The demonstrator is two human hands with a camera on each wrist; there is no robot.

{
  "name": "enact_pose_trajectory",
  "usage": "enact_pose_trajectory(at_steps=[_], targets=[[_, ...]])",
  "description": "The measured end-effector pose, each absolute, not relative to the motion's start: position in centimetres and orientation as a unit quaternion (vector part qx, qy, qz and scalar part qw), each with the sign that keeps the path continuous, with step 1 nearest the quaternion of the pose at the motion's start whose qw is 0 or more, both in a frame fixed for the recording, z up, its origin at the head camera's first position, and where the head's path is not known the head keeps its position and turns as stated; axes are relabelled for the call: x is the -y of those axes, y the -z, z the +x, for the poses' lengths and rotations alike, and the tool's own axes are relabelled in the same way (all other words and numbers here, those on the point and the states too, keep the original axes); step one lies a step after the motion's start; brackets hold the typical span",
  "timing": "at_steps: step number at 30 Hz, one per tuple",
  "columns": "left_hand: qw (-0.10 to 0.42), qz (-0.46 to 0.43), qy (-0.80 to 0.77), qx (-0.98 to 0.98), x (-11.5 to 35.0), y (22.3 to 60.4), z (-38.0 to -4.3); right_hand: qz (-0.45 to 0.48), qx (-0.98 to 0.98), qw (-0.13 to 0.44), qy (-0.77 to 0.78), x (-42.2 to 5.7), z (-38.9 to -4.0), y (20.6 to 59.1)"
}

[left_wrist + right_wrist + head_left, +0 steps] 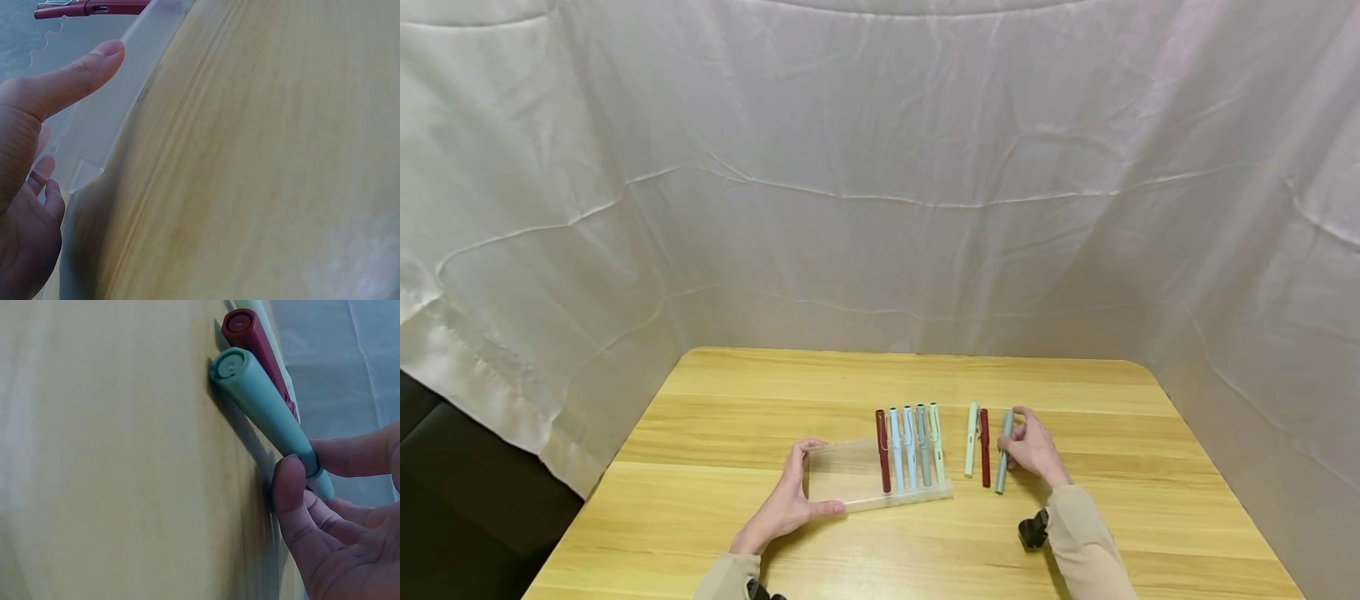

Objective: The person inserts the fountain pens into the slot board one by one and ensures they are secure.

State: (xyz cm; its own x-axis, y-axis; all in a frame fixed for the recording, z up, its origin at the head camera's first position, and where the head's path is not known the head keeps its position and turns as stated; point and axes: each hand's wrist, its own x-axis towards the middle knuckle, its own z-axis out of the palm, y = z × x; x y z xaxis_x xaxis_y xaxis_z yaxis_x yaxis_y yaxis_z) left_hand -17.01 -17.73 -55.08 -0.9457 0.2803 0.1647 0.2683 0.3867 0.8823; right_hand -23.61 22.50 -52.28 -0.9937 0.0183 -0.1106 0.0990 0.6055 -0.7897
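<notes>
My left hand (pixel 788 497) grips the left end of a clear plastic pen rack (pixel 841 477), thumb over the near edge and fingers at the far side. In the left wrist view the thumb (pixel 84 75) presses on the rack's sloping front. Along the rack's right half lie a dark red pen (pixel 883 454), two light blue pens, a grey-green pen (pixel 923 450) and a pale green pen (pixel 937 446). Off to the right, my right hand (pixel 1036 448) pinches another grey-green pen (pixel 269 415) between thumb and fingers, its end low over the table.
Between the rack and my right hand, a pale green pen (pixel 972 442) and a dark red pen (pixel 985 450) lie side by side on the wooden table (pixel 887 375). Pale curtains (pixel 880 250) hang behind the table and at its sides.
</notes>
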Motion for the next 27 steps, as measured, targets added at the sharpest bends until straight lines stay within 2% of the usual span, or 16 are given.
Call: enact_pose_trajectory(at_steps=[16,27], targets=[[-0.018,0.195,-0.514,-0.835,17.8,55.2,-17.1,0.003,-0.857,0.036,0.514,-22.5,-22.6,52.1],[-0.003,0.166,-0.524,-0.836,17.7,55.1,-17.1,-0.020,-0.839,0.019,0.543,-22.0,-22.3,51.8]])
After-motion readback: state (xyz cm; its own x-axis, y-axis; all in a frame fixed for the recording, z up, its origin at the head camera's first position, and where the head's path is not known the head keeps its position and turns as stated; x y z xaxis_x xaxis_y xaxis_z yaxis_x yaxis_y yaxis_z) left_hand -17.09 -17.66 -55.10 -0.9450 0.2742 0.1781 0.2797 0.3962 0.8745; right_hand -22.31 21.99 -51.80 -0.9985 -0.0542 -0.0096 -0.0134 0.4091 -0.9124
